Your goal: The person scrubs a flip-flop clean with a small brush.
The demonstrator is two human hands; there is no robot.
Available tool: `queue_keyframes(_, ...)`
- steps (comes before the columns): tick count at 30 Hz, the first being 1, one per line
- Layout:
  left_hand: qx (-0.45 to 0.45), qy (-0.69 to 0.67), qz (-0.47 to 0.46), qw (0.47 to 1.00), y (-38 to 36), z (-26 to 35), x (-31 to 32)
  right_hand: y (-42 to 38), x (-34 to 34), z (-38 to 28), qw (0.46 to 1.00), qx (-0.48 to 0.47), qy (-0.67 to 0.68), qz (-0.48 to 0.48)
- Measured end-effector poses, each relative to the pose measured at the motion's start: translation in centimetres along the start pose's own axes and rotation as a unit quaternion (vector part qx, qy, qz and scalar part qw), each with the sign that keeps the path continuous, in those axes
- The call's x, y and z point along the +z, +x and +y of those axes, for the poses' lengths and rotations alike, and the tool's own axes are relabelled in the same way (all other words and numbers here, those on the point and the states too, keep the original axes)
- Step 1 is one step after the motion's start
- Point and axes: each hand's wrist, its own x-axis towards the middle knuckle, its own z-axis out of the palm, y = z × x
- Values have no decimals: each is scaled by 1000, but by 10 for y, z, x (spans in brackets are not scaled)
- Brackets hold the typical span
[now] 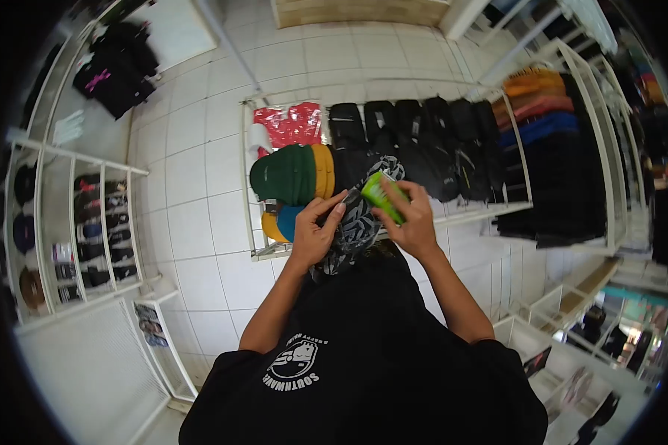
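Observation:
In front of my chest, my left hand (317,230) pinches the near left edge of a black-and-grey patterned item (355,226), apparently fabric. Its surface looks shiny in places; I cannot make out its exact kind. My right hand (414,220) is closed around a bright green object with pale lettering (383,197), held against or just over the patterned item's right side. The fingers partly cover it. Just beyond my hands lie dark green caps (283,175) and mustard-yellow caps (323,170), with a blue cap (288,221) by my left hand.
A white-framed display rack (523,167) holds black bags (430,163), and a red patterned package (288,124) lies at its back left. Folded clothes (538,119) are stacked at right. White shelves (74,222) with caps and footwear stand at left, over a tiled floor (193,170).

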Motion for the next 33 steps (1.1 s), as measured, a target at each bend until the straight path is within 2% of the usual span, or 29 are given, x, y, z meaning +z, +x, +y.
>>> queue_keyframes(2, -2, -24, -40, 999, 5, -2, 9, -11, -7, 13, 1000, 25, -13, -2)
queue_keyframes(4, 6, -11, -73, 997, 10, 3, 19, -22, -4, 48, 963, 237, -32, 122)
queue_keyframes(6, 25, -2, -104, 994, 16, 10, 34, -30, -11, 44, 953, 245, -63, 168)
queue_keyframes(9, 25, 6, -111, 993, 23, 11, 53, -31, -34, 0, 992, 92, -30, 82)
queue_keyframes(10, 10, -4, -129, 992, 25, 16, 56, -35, -37, 10, 989, 104, -39, 95)
queue_keyframes(13, 21, 13, -175, 984, 30, 18, 72, -37, -44, 56, 921, 295, -80, 241)
queue_keyframes(14, 46, 13, -176, 983, 30, 21, 80, -42, -48, 53, 917, 302, -80, 248)
queue_keyframes(16, 75, 16, -179, 981, 37, 27, 95, -44, -63, 39, 958, 180, -95, 201)
queue_keyframes(17, 53, 2, -176, 983, 40, 30, 101, -44, -72, 28, 982, 106, -45, 147)
queue_keyframes(18, 31, -12, -171, 985, 41, 32, 107, -48, -75, 35, 982, 110, -42, 151)
queue_keyframes(20, 39, -2, -178, 983, 47, 36, 118, -53, -81, 71, 962, 208, 1, 179)
queue_keyframes(22, 54, -1, -187, 981, 48, 41, 130, -56, -90, 113, 926, 258, -76, 263)
queue_keyframes(24, 71, 2, -170, 983, 53, 46, 143, -46, -109, 94, 945, 203, -77, 246)
queue_keyframes(26, 82, 7, -157, 984, 57, 49, 151, -43, -118, 75, 980, 106, -18, 165)
queue_keyframes(27, 75, 3, -159, 984, 61, 49, 154, -41, -121, 80, 982, 83, -12, 168)
queue_keyframes(28, 69, -2, -161, 985, 65, 51, 158, -41, -121, 97, 982, 77, -11, 169)
queue_keyframes(30, 71, -10, -154, 985, 69, 55, 169, -37, -122, 144, 943, 209, -45, 254)
queue_keyframes(31, 68, -17, -152, 986, 67, 56, 171, -32, -128, 150, 937, 228, -16, 265)
queue_keyframes(32, 71, -14, -145, 987, 68, 55, 175, -29, -134, 142, 939, 221, -11, 264)
queue_keyframes(33, 85, -12, -125, 988, 72, 52, 181, -29, -141, 129, 966, 145, -17, 212)
